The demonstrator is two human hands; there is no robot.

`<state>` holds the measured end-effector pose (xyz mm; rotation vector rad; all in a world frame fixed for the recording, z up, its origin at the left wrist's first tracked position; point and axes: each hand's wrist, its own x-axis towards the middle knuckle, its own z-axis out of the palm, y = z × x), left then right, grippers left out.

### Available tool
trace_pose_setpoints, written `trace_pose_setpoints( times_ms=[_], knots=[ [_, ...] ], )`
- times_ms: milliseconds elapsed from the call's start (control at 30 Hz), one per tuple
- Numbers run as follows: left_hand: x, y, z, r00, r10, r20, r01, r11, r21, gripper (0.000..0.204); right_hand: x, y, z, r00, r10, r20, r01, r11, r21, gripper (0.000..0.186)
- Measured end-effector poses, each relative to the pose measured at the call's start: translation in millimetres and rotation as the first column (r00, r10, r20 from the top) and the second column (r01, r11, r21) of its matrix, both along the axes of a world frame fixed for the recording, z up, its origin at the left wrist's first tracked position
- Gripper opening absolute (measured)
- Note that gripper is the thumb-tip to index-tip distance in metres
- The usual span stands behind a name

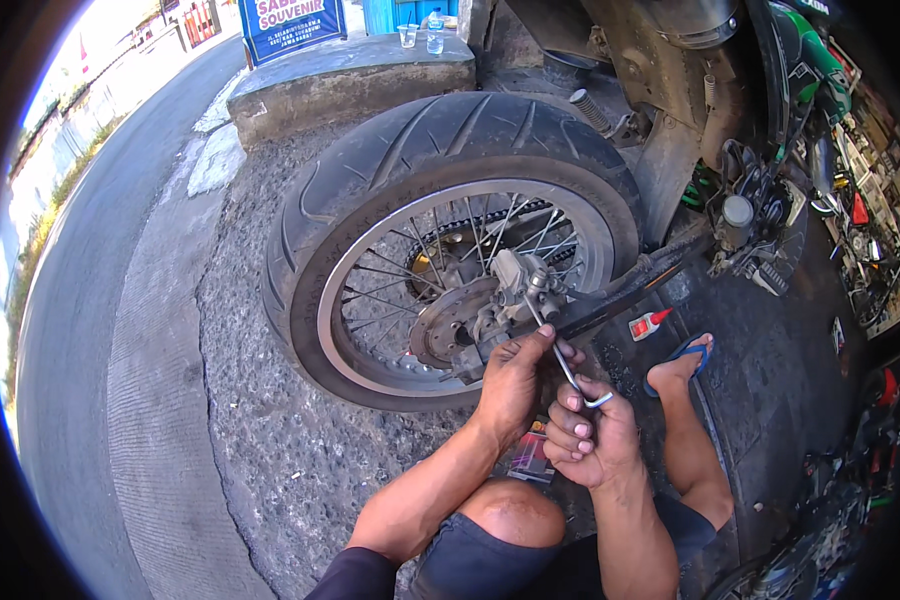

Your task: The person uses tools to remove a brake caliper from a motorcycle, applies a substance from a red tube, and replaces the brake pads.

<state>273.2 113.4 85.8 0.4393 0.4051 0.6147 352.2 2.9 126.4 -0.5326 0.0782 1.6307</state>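
Observation:
My right hand [602, 438] is closed around the lower part of a silver hex key [564, 362], whose bent end pokes out past the fingers. The key slants up to the rear brake caliper [522, 285], where its far tip meets or lies close to the body. With the thumb against the key's shaft, my left hand [513, 385] is closed just below the caliper; its other fingers are partly hidden. Behind the caliper sit the brake disc [440, 330] and the spoked rear wheel [322, 330] of a motorcycle.
A small glue bottle [650, 324] with a red cap lies right of the wheel. A flat package [532, 458] is below my hands. Beyond the tyre is a concrete step [355, 95] with a water bottle [435, 32] and a cup [407, 36]. Motorcycle parts crowd the right side.

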Motion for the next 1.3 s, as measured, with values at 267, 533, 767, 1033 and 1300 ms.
trace_pose_setpoints(
  times_ms=[267, 533, 767, 1033, 1300],
  knots=[
    [0.3, 0.8, -5.0, 0.997, 0.053, -0.063, -0.046, 0.994, 0.099, 0.038, -5.6, 2.9, 5.2, 0.969, -0.006, 0.245, 0.032, 0.995, -0.100, 0.031],
    [-2.2, 2.0, -1.2, 0.996, 0.051, -0.068, -0.046, 0.996, 0.080, 0.038, -8.0, 6.1, 12.5, 0.944, 0.021, 0.330, 0.025, 0.991, -0.134, 0.029],
    [-7.3, 5.5, 4.7, 0.999, -0.023, -0.045, 0.024, 1.000, 0.019, 0.038, -10.0, 4.4, 9.3, 0.969, -0.021, 0.245, 0.046, 0.994, -0.094, 0.029],
    [-1.0, 3.1, 2.1, 0.993, 0.032, -0.110, -0.029, 0.999, 0.029, 0.035, -15.1, -0.4, 2.2, 0.980, -0.104, 0.171, 0.122, 0.987, -0.101, 0.045],
    [-0.1, 4.3, 9.3, 0.997, 0.068, -0.028, -0.068, 0.998, -0.008, 0.036, -39.6, 0.9, 26.3, 0.979, -0.169, -0.117, 0.185, 0.972, 0.142, 0.063]
  ],
)
